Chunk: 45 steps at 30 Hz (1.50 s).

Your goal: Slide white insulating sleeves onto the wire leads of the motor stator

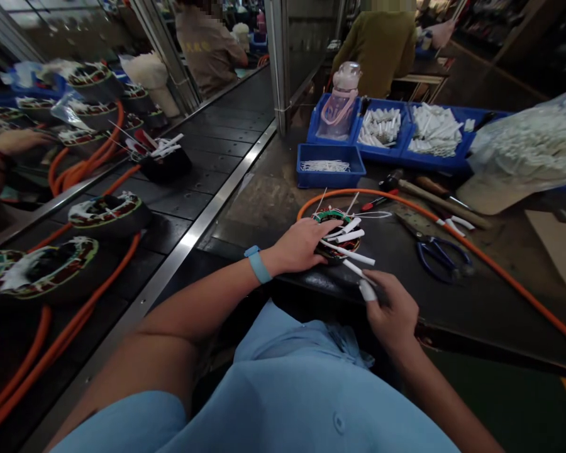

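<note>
A motor stator (337, 248) with green and reddish windings lies near the bench's front edge. Several white sleeves (350, 236) stick out of it to the right, and thin white cable ties (375, 214) rise from its far side. My left hand (302, 245) rests on the stator's left rim, thumb and fingers spread. Closed in a pinch, my right hand (391, 308) grips a white sleeve (353, 269) that leads out of the stator's near right side. A white cover wraps the right thumb tip. An orange cable (481, 258) curves behind the stator and off to the right.
Blue-handled pliers (441, 255) and a hammer (434, 198) lie to the right. Blue bins (332, 179) of white pieces and a bottle (342, 100) stand behind. On the left, a conveyor (226, 138) carries stators (106, 217) with orange cables. Another person's hand (16, 143) reaches in there.
</note>
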Each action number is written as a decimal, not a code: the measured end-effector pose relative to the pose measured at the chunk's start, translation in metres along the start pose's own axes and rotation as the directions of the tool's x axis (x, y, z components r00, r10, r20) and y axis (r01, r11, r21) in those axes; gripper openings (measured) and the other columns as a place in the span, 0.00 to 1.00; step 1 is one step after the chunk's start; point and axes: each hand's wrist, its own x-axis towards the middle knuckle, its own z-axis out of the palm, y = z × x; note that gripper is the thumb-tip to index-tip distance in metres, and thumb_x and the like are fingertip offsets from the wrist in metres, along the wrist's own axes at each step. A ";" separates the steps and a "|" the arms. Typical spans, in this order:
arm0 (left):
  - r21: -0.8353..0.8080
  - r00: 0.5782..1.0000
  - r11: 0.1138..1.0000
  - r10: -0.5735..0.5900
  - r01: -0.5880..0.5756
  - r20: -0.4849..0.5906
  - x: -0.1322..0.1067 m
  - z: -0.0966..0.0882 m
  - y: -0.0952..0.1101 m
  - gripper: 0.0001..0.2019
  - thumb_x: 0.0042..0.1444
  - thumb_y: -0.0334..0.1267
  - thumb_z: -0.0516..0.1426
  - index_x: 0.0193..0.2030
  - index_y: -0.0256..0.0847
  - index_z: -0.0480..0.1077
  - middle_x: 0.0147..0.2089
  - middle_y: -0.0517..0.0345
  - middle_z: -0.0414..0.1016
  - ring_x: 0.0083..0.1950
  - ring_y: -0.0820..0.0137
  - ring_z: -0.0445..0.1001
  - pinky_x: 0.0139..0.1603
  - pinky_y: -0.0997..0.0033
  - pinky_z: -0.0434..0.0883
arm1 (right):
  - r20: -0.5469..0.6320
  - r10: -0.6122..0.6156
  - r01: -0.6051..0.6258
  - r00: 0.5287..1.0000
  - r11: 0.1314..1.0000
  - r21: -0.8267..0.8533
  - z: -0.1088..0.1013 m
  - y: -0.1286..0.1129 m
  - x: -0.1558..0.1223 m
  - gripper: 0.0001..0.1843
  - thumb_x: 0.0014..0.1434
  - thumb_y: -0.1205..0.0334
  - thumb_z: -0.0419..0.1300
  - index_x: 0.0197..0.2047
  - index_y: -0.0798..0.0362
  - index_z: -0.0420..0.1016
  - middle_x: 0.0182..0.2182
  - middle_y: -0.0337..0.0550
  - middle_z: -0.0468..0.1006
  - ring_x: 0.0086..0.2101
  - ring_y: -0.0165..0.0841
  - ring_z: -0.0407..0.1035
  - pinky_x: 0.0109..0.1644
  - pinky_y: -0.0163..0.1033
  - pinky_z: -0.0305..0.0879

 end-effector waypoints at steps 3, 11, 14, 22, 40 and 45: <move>-0.013 1.000 1.000 0.007 -0.007 -0.001 0.002 0.001 0.000 0.40 0.42 0.35 0.66 0.60 0.39 0.50 0.57 0.49 0.60 0.51 0.58 0.63 0.53 0.59 0.60 | 0.000 -0.027 0.027 1.000 1.000 -0.004 0.010 0.005 0.005 0.10 0.61 0.67 0.52 0.44 0.51 0.71 0.38 0.44 0.73 0.37 0.37 0.69 0.42 0.41 0.66; -0.027 1.000 0.999 0.019 -0.019 -0.009 0.001 0.005 -0.007 0.39 0.43 0.35 0.65 0.60 0.38 0.50 0.55 0.49 0.61 0.50 0.59 0.63 0.54 0.59 0.59 | 0.111 0.150 -0.163 0.982 0.979 0.123 0.006 0.008 0.012 0.11 0.61 0.63 0.52 0.44 0.52 0.73 0.30 0.39 0.76 0.32 0.35 0.71 0.36 0.36 0.67; -0.026 1.000 1.000 0.017 -0.018 -0.015 0.001 0.006 -0.009 0.39 0.44 0.35 0.65 0.60 0.36 0.50 0.53 0.48 0.63 0.50 0.60 0.63 0.53 0.59 0.59 | 0.132 0.187 -0.207 0.973 0.966 0.152 0.010 0.005 0.015 0.10 0.61 0.61 0.53 0.44 0.52 0.73 0.30 0.38 0.76 0.32 0.35 0.71 0.36 0.35 0.67; 0.023 1.000 1.000 -0.005 0.005 -0.002 0.004 0.007 -0.010 0.32 0.49 0.35 0.59 0.59 0.38 0.52 0.51 0.50 0.65 0.46 0.61 0.64 0.49 0.61 0.60 | 0.098 -0.114 0.122 0.989 0.989 -0.082 0.040 0.001 0.016 0.17 0.62 0.69 0.48 0.54 0.51 0.67 0.43 0.44 0.73 0.40 0.37 0.70 0.41 0.38 0.68; -0.031 0.997 0.999 -0.046 0.044 -0.067 0.005 0.011 -0.003 0.20 0.57 0.33 0.50 0.56 0.37 0.56 0.48 0.52 0.67 0.42 0.64 0.67 0.46 0.62 0.62 | 0.240 -0.380 0.445 0.893 0.679 -0.584 0.059 -0.012 0.049 0.13 0.63 0.72 0.47 0.45 0.59 0.71 0.26 0.46 0.72 0.25 0.33 0.64 0.28 0.39 0.53; -0.143 0.992 0.987 0.086 -0.072 0.093 0.004 -0.011 -0.005 0.32 0.50 0.29 0.55 0.62 0.36 0.48 0.59 0.48 0.57 0.53 0.61 0.61 0.56 0.59 0.58 | 0.266 -0.332 0.425 0.905 0.742 -0.518 0.045 -0.009 0.044 0.15 0.65 0.69 0.47 0.52 0.58 0.66 0.34 0.47 0.73 0.32 0.37 0.66 0.34 0.41 0.56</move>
